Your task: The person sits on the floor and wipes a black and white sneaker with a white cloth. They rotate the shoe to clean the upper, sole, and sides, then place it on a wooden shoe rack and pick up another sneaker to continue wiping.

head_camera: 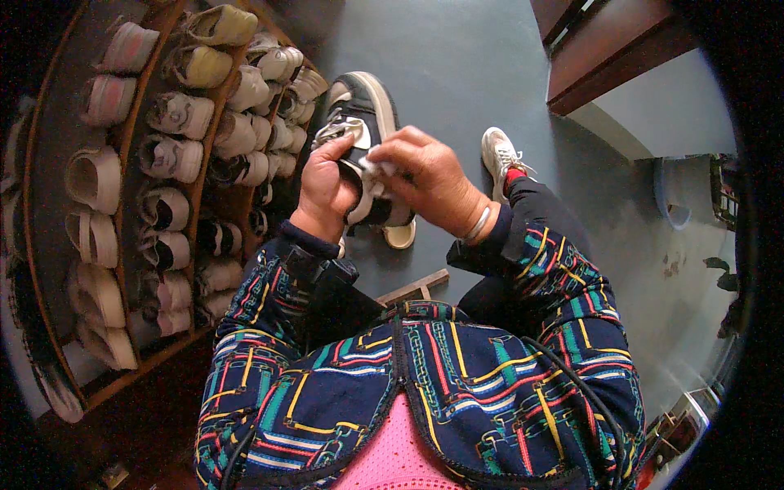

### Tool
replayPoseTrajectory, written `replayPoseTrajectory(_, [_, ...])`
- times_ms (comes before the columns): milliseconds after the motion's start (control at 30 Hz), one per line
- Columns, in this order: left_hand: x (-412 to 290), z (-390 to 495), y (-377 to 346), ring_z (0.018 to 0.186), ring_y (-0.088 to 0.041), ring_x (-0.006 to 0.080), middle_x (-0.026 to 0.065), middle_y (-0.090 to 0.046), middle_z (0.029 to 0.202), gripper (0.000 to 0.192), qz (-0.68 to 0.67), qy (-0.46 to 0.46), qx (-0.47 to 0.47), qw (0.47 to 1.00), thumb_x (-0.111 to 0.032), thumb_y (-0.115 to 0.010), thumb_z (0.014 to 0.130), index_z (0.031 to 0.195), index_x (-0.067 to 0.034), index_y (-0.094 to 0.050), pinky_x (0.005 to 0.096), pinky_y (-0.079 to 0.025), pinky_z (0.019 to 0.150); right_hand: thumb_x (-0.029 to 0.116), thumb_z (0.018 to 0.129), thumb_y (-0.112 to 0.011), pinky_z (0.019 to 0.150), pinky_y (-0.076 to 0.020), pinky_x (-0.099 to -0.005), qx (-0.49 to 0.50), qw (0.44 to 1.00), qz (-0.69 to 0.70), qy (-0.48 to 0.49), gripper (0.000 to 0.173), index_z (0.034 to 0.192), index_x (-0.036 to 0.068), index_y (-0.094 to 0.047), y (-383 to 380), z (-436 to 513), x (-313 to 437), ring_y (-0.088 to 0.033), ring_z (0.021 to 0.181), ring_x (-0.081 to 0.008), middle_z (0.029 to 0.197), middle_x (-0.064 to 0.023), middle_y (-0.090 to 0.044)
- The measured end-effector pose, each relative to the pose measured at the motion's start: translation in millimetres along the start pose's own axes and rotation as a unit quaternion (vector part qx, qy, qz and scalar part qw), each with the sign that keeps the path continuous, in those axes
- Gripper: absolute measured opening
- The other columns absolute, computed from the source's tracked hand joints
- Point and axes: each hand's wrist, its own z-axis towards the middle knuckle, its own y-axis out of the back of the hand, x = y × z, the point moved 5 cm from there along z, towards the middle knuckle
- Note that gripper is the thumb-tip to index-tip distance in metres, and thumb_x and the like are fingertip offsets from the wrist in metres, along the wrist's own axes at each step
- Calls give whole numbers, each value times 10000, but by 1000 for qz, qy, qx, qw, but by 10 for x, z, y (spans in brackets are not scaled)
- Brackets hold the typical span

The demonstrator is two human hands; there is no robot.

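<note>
A black sneaker [357, 101] with white patches, pale laces and a cream sole hangs in front of me, its toe pointing away. My left hand [329, 190] grips it at the ankle opening, thumb on the white side patch. Between the fingers of my right hand [432, 174] is a crumpled white cloth or tissue [375, 164], pressed to the shoe's side near the heel. My right fingers partly hide the cloth and the rear of the shoe. Beneath, the cream tip of another shoe [401, 234] shows, mostly covered.
A wooden shoe rack [138, 116] with several rows of shoes stands close on my left. My outstretched foot wears a white sneaker [501, 153] on the grey floor [441, 73]. Part of a small wooden frame [422, 286] shows below my hands. Dark wooden furniture [612, 55] is at upper right.
</note>
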Motion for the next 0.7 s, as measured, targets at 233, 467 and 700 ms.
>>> replayPoseTrajectory(233, [-73,16,53,1049,-694,287,128,-706,1173,279,22,-49,-38,998,-127,-550,993,1244,-35,-630,461,-540,981,79,800,-715,731,-558,-414,91,992,-13,83,150,941,96,-667,-170,-118,180,-643,875,-343,925,-108,-624])
replayPoseTrajectory(467, [169,-57,-63,989,-699,237,84,-721,1133,280,23,10,-11,1000,-260,-511,1066,1232,-82,-649,405,-555,911,71,797,-716,778,-559,-409,0,999,-27,43,170,961,84,-671,-44,33,16,-641,884,-351,902,-128,-625])
replayPoseTrajectory(700, [25,-77,-122,958,-710,240,78,-728,1116,343,58,-58,-75,994,-316,-443,1096,1243,-84,-647,406,-565,888,66,786,-715,768,-562,-401,55,993,-42,97,207,986,89,-668,-122,-11,163,-642,880,-338,935,-119,-625])
